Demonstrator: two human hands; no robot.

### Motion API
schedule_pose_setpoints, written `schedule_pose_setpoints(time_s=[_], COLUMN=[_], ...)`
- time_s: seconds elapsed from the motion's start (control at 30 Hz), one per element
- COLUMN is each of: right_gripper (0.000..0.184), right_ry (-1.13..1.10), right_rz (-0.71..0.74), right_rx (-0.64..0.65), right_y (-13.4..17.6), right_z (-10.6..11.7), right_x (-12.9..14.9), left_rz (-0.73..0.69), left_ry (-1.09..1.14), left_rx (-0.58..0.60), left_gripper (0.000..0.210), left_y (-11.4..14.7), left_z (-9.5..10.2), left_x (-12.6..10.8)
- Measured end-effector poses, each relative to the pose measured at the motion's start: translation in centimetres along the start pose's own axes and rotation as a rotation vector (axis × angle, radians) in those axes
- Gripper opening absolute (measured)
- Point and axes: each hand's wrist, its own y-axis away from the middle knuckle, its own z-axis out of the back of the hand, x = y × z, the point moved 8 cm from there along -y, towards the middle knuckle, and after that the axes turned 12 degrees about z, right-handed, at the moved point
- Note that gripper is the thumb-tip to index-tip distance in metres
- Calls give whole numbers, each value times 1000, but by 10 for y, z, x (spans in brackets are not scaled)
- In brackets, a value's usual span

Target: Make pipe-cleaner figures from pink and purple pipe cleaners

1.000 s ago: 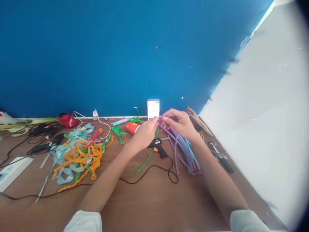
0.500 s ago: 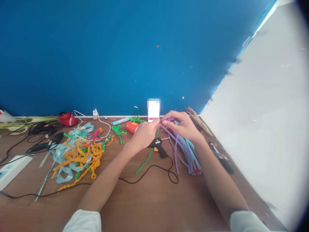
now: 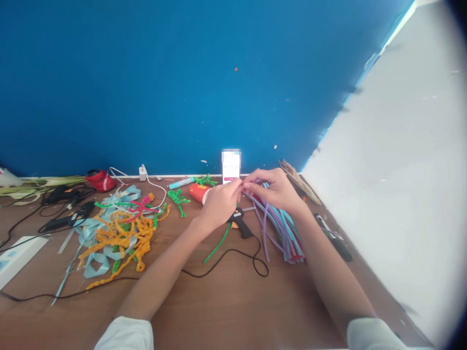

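My left hand (image 3: 220,200) and my right hand (image 3: 273,188) meet above the middle of the table, fingertips nearly touching. Both are closed in a pinch on a small purple pipe cleaner (image 3: 257,182), most of which the fingers hide. Beneath and beside my right hand lies a bundle of purple, light blue and red pipe cleaners (image 3: 283,234). A black glue gun (image 3: 245,229) rests just below my left hand, its cord running left. Next to it lies a green pipe cleaner (image 3: 219,243), partly covered by the hand.
A lit phone (image 3: 231,166) stands against the blue wall. To the left are orange twisted pipe cleaners (image 3: 124,233), light blue ribbon (image 3: 98,265), green twisted figures (image 3: 178,201), a red bottle (image 3: 198,193) and a white power strip (image 3: 22,257). Dried husks (image 3: 299,182) lie at right.
Both hands stay together at nearly the same spot. Less of the purple pipe cleaner shows between the fingers of my right hand. The view has shifted slightly.
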Motion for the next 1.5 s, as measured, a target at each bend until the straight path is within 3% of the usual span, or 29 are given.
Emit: schedule_pose_setpoints(time_s=[0.2, 0.47, 0.73, 0.9, 1.13, 1.33, 1.5], right_gripper=[12, 20, 24, 24, 22, 19, 21], right_ry=[81, 138, 128, 165, 187, 221, 186], right_rz=[21, -51, -28, -23, -48, -48, -46], right_rx=[-18, -63, -20, -62, 32, -6, -61], right_y=[-2, 3, 0, 0, -1, 0, 1], right_z=[2, 12, 9, 14, 9, 11, 12], right_x=[0, -6, -2, -1, -4, -5, -3], left_rz=[-30, -5, -38, -27, 24, 27, 29], left_ry=[14, 15, -87, -65, -62, -25, 139], left_rx=[-40, 133, 48, 64, 109, 140, 192], left_gripper=[26, 34, 26, 29, 33, 32, 28], left_y=[-3, -10, -12, -11, -14, -13, -8], left_z=[6, 4, 17, 16, 8, 4, 3], left_x=[5, 15, 18, 15, 21, 23, 13])
